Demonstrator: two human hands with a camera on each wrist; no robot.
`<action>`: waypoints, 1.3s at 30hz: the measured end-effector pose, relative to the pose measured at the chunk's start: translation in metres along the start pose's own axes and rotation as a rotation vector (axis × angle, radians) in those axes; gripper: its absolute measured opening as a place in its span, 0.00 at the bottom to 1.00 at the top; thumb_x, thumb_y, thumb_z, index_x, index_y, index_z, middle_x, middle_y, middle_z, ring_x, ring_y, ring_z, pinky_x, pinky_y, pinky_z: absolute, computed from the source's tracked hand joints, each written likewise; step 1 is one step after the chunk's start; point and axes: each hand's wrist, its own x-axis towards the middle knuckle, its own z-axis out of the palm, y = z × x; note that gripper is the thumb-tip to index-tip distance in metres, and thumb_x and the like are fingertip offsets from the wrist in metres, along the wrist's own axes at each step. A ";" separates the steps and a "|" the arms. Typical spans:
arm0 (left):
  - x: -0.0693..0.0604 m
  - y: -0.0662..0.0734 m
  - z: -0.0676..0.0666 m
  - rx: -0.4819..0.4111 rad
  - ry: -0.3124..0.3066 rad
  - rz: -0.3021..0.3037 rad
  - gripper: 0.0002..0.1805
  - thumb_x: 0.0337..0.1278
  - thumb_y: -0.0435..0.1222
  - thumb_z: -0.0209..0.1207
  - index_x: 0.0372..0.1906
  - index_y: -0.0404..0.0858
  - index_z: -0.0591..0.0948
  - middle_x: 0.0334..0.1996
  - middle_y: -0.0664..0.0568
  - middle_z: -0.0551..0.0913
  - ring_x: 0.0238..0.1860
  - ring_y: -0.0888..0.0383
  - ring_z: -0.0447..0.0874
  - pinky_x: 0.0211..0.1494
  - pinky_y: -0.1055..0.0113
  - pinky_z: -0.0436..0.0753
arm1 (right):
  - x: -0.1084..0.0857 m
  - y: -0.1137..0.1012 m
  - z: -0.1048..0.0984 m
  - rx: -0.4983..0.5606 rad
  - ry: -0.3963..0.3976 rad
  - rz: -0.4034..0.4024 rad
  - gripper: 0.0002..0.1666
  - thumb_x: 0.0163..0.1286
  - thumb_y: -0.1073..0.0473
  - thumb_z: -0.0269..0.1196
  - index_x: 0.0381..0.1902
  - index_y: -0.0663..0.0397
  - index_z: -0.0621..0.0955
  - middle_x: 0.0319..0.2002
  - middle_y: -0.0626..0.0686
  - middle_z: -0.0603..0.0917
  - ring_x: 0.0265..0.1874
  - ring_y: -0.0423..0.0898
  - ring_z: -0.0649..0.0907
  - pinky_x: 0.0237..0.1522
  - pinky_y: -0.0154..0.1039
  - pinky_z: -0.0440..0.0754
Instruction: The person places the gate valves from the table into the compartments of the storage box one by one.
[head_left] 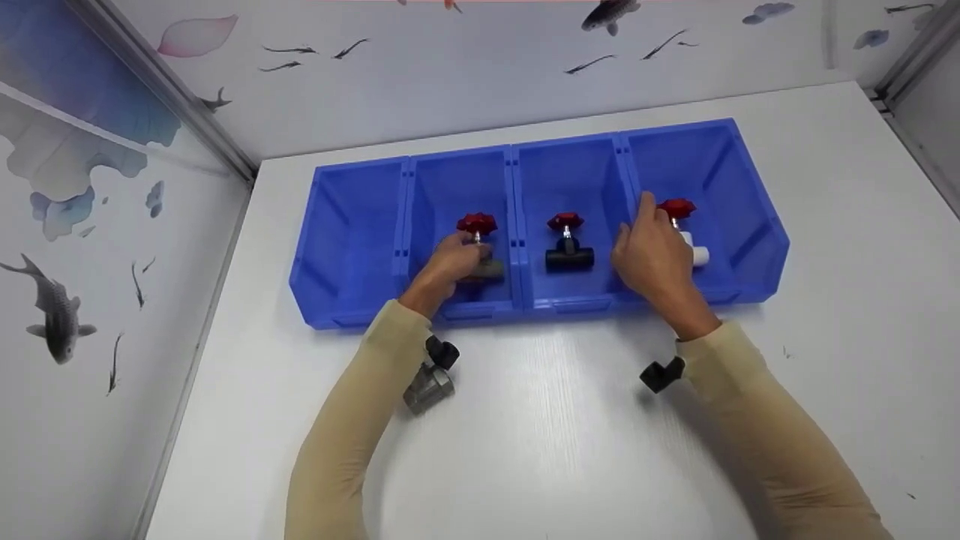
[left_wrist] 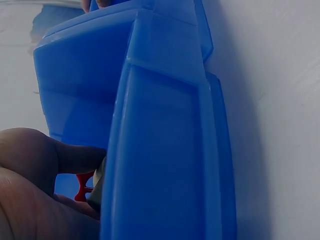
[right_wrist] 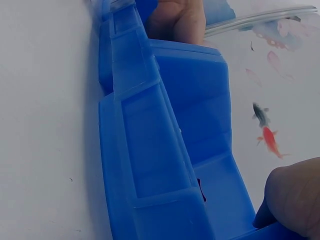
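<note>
Your left hand (head_left: 451, 262): grasps grey-green valve (head_left: 491, 269). Your right hand (head_left: 655, 251): beside white valve (head_left: 700, 256) (grip: cannot tell). Between both: black valve (head_left: 569, 258).

A white tabletop (head_left: 540, 457) lay below; the far wall (head_left: 450, 90) bore a dark printed fish (head_left: 608, 14) — the left wall (head_left: 67, 435), a grey fish (head_left: 58, 315).

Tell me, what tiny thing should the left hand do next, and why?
Maybe lift a little, straight up. The left hand seems to hold the grey-green T-shaped valve with a red lobed handwheel, and the valve sits low in its open blue plastic bin, so going up first should help clear the front wall.
</note>
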 end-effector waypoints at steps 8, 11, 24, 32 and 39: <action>0.002 0.000 0.001 -0.006 0.019 -0.001 0.23 0.70 0.39 0.55 0.64 0.34 0.71 0.58 0.46 0.76 0.56 0.52 0.74 0.63 0.56 0.72 | 0.000 0.001 0.003 -0.006 0.030 -0.016 0.31 0.75 0.58 0.49 0.70 0.69 0.57 0.50 0.74 0.76 0.43 0.72 0.80 0.41 0.68 0.77; 0.003 0.000 0.002 -0.006 0.024 0.001 0.22 0.69 0.38 0.55 0.63 0.33 0.73 0.56 0.46 0.77 0.53 0.54 0.75 0.58 0.59 0.73 | 0.000 0.001 0.005 -0.012 0.046 -0.023 0.30 0.75 0.58 0.49 0.68 0.69 0.59 0.48 0.73 0.76 0.42 0.72 0.80 0.39 0.68 0.77; 0.007 0.001 0.004 0.020 0.059 -0.003 0.23 0.69 0.38 0.55 0.64 0.32 0.73 0.59 0.45 0.77 0.57 0.52 0.74 0.62 0.57 0.74 | 0.001 0.000 0.003 -0.019 0.020 -0.007 0.31 0.75 0.57 0.49 0.70 0.68 0.57 0.50 0.74 0.76 0.44 0.72 0.80 0.41 0.68 0.77; 0.008 0.001 0.007 0.066 0.087 0.027 0.18 0.70 0.38 0.55 0.58 0.32 0.77 0.55 0.45 0.78 0.52 0.54 0.74 0.58 0.59 0.74 | 0.001 0.000 0.004 -0.026 0.048 -0.020 0.32 0.75 0.57 0.49 0.70 0.69 0.57 0.51 0.75 0.76 0.44 0.73 0.80 0.41 0.68 0.76; 0.008 0.000 0.008 0.082 0.091 0.071 0.20 0.71 0.39 0.54 0.59 0.32 0.78 0.54 0.44 0.80 0.52 0.53 0.76 0.56 0.60 0.75 | 0.000 0.001 0.003 -0.027 0.049 -0.015 0.31 0.75 0.57 0.49 0.69 0.69 0.58 0.49 0.74 0.77 0.42 0.72 0.80 0.40 0.68 0.76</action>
